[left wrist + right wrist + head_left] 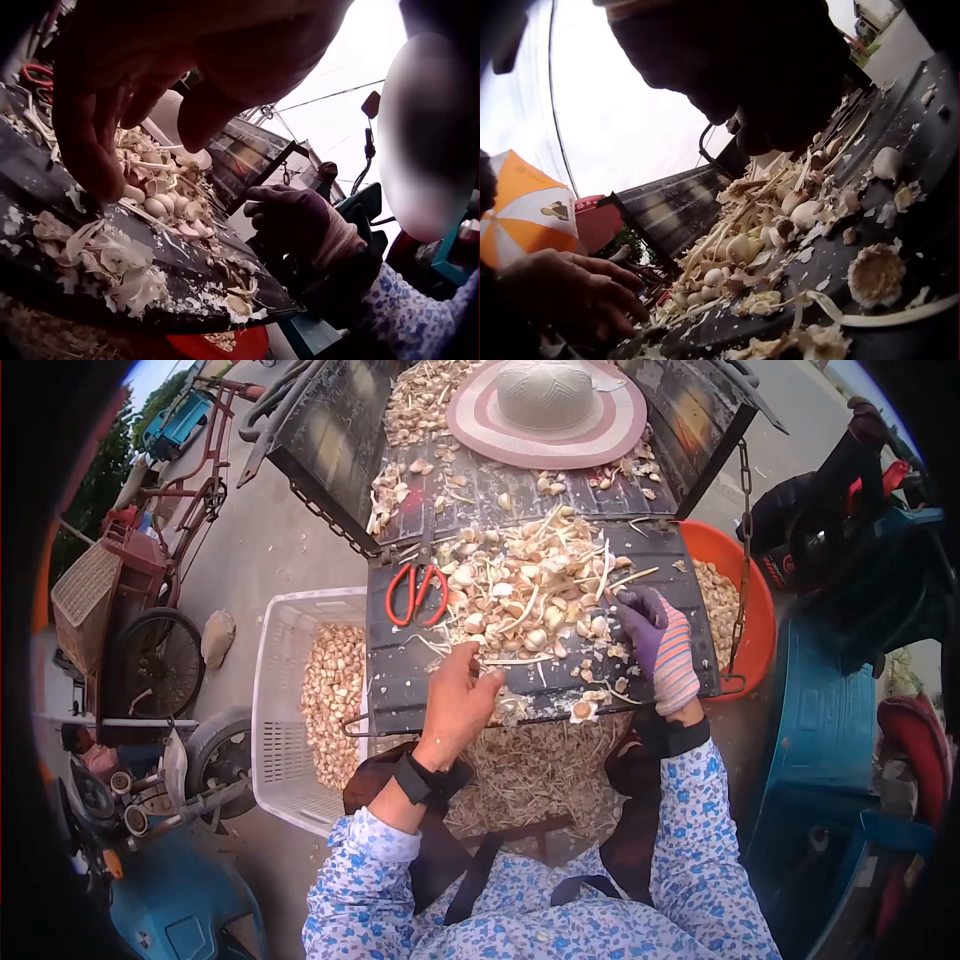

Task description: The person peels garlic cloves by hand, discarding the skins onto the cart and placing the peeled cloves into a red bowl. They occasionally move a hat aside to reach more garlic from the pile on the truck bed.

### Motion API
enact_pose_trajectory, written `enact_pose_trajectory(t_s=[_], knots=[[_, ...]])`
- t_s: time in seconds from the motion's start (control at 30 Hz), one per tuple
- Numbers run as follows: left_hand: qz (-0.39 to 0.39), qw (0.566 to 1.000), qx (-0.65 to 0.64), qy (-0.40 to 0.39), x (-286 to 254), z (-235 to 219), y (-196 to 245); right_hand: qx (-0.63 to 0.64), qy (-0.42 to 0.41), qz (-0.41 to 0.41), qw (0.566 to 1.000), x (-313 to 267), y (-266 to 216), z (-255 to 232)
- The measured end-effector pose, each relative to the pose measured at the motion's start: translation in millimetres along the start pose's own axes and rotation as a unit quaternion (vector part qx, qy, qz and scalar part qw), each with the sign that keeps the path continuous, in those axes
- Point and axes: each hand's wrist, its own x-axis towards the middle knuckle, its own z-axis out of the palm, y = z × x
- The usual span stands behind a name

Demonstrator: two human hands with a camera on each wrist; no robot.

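A heap of garlic cloves and peeled skins (535, 575) lies on a dark ridged metal panel (400, 695). My bare left hand (460, 700) hovers at the heap's near left edge, fingers loosely bent, nothing visible in them; the left wrist view shows its fingertips (105, 180) close over the cloves. My right hand (655, 640), in a purple and striped glove, is at the heap's right edge with loosely bent fingers. It shows as a dark shape in the right wrist view, and no held thing is seen. Red-handled scissors (417, 595) lie left of the heap.
A white plastic basket (285, 620) of cloves stands at left, an orange-red tub (760, 615) of cloves at right. A sun hat (545, 420) lies on more garlic behind. Chains (745, 560) flank the panel. Dry stalks (540, 780) cover the ground below; a blue scooter (180, 900) stands lower left.
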Motion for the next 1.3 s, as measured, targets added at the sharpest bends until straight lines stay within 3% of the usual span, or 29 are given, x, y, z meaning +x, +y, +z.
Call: enact_pose_trajectory(t_s=[0.03, 0.1, 0.23, 0.27, 0.37, 0.4, 0.47, 0.57, 0.6, 0.7, 0.73, 0.77, 0.87, 0.97, 1.0, 1.1, 1.23, 1.3], knots=[[0.029, 0.999, 0.02, 0.009, 14, 5, -12, 0.013, -0.033, 0.021, 0.999, 4, -7, 0], [0.008, 0.999, -0.031, -0.02, 34, 18, -28, -0.012, -0.082, 0.016, 0.996, 1, -2, 7], [0.016, 0.992, -0.12, -0.031, 50, 29, -29, -0.137, -0.144, -0.073, 0.977, -4, 1, 32], [0.026, 0.986, -0.161, -0.029, 51, 30, -28, -0.206, -0.151, -0.15, 0.955, -3, 0, 38], [0.009, 0.978, -0.206, 0.044, 49, 28, -33, -0.392, -0.147, -0.222, 0.88, 1, 10, 58], [-0.022, 0.987, -0.153, 0.052, 47, 25, -35, -0.433, -0.147, -0.219, 0.862, 2, 12, 62], [-0.019, 0.986, -0.164, 0.026, 37, 24, -29, -0.51, -0.143, -0.215, 0.821, 4, 7, 69], [-0.003, 0.982, -0.188, -0.003, 29, 27, -26, -0.549, -0.116, -0.214, 0.799, 3, 8, 83], [0.001, 0.981, -0.192, -0.008, 30, 28, -26, -0.514, -0.094, -0.235, 0.82, 2, 13, 84], [0.02, 0.979, -0.204, -0.026, 32, 27, -26, -0.383, -0.075, -0.181, 0.903, 5, 25, 79], [0.04, 0.976, -0.215, -0.027, 33, 28, -25, -0.3, -0.101, -0.121, 0.941, 7, 25, 76], [0.06, 0.972, -0.225, -0.027, 34, 29, -24, -0.28, -0.124, -0.118, 0.945, 8, 20, 72], [0.263, 0.954, -0.141, -0.008, 37, 30, -9, -0.212, -0.192, -0.111, 0.952, -3, -14, 63], [0.219, 0.964, -0.146, -0.043, 39, 38, -14, -0.082, -0.189, -0.032, 0.978, -4, -9, 61], [0.142, 0.965, -0.209, -0.073, 38, 42, -15, -0.041, -0.184, -0.018, 0.982, -4, -12, 60], [0.008, 0.93, -0.346, -0.126, 36, 38, -2, 0.045, -0.156, 0.025, 0.986, -5, -14, 56], [0.032, 0.938, -0.334, -0.088, 31, 47, 9, -0.001, -0.131, 0.047, 0.99, -2, -5, 50], [0.022, 0.942, -0.307, -0.134, 30, 47, 8, 0.034, -0.124, 0.084, 0.988, -1, -10, 47]])
